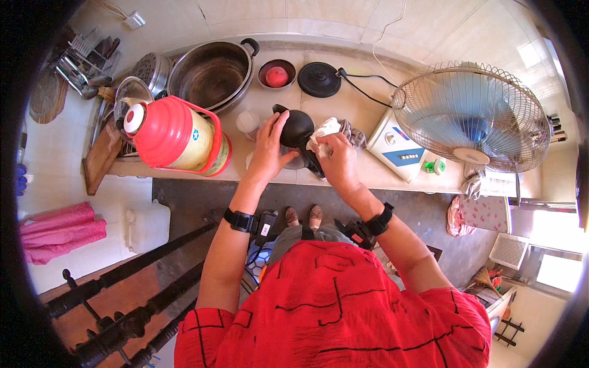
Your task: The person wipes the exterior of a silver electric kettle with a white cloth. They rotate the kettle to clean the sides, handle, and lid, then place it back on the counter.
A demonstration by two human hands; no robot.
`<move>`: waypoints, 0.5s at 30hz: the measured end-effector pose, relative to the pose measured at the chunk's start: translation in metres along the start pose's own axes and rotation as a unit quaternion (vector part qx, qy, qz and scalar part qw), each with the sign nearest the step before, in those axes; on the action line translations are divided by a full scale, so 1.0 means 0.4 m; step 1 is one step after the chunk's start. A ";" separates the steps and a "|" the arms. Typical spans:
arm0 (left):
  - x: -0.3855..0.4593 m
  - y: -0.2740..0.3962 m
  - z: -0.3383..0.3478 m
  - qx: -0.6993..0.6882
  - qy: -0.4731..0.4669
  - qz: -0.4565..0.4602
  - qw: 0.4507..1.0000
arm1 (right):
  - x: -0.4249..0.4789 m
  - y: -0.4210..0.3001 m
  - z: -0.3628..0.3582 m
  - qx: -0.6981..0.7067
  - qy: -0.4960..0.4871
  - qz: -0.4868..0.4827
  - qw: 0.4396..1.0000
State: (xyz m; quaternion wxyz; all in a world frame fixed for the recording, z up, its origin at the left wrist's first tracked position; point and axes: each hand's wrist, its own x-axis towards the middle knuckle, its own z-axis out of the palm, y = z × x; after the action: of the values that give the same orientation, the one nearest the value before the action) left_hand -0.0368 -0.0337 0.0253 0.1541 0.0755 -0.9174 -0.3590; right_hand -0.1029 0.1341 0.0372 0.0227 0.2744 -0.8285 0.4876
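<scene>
A black electric kettle [296, 129] stands on the counter before me, its spout pointing up and left and its handle [314, 163] towards me. My left hand [271, 146] grips the kettle's left side, thumb on the near side and fingers along the top edge. Pinched in my right hand [338, 158] is a crumpled white cloth [327, 130], pressed against the kettle where the handle meets the top. My fingers cover part of that joint. A greyish crumpled cloth [355, 136] lies just beyond the right hand. Farther back sits the round black kettle base [319, 79] with its cord.
Left of my hands stands a large red and yellow thermos flask [179, 135]. A translucent cup [248, 123] is close to my left hand. Behind are a wide pan [210, 76] and a bowl [263, 83] holding a red fruit [277, 77]. A caged fan [474, 117] and white appliance [396, 145] occupy the right.
</scene>
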 end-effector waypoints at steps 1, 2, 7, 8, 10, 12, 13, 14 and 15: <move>-0.002 0.001 0.001 0.000 -0.002 0.000 1.000 | -0.010 -0.010 0.002 0.017 0.008 0.003 1.000; -0.003 0.001 0.003 0.001 0.003 0.003 1.000 | -0.005 0.007 0.021 -0.014 0.026 -0.062 0.998; -0.001 0.003 0.006 0.012 0.002 -0.011 1.000 | -0.009 -0.047 0.049 -0.203 -0.008 -0.112 0.973; 0.000 -0.001 0.006 0.005 0.004 -0.006 1.000 | -0.010 -0.053 0.051 -0.213 -0.023 -0.131 0.968; 0.001 -0.008 0.007 -0.012 0.007 0.004 1.000 | -0.013 -0.048 0.049 -0.234 -0.037 -0.186 0.953; -0.001 -0.009 0.011 -0.011 0.007 0.002 1.000 | -0.023 -0.050 0.043 -0.239 -0.061 -0.224 0.943; -0.002 -0.008 0.013 -0.011 0.007 0.000 1.000 | -0.026 -0.050 0.038 -0.242 -0.074 -0.242 0.937; -0.002 -0.006 0.015 -0.013 0.005 0.001 1.000 | -0.011 -0.046 0.028 -0.220 -0.079 -0.240 0.942; 0.000 -0.004 0.011 -0.012 0.006 0.002 1.000 | -0.001 -0.044 0.017 -0.206 -0.113 -0.241 0.942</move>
State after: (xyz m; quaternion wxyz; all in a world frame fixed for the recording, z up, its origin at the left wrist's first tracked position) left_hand -0.0382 -0.0322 0.0211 0.1610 0.0744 -0.9124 -0.3689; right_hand -0.0925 0.1220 0.0476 0.1016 0.5085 -0.8172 0.2517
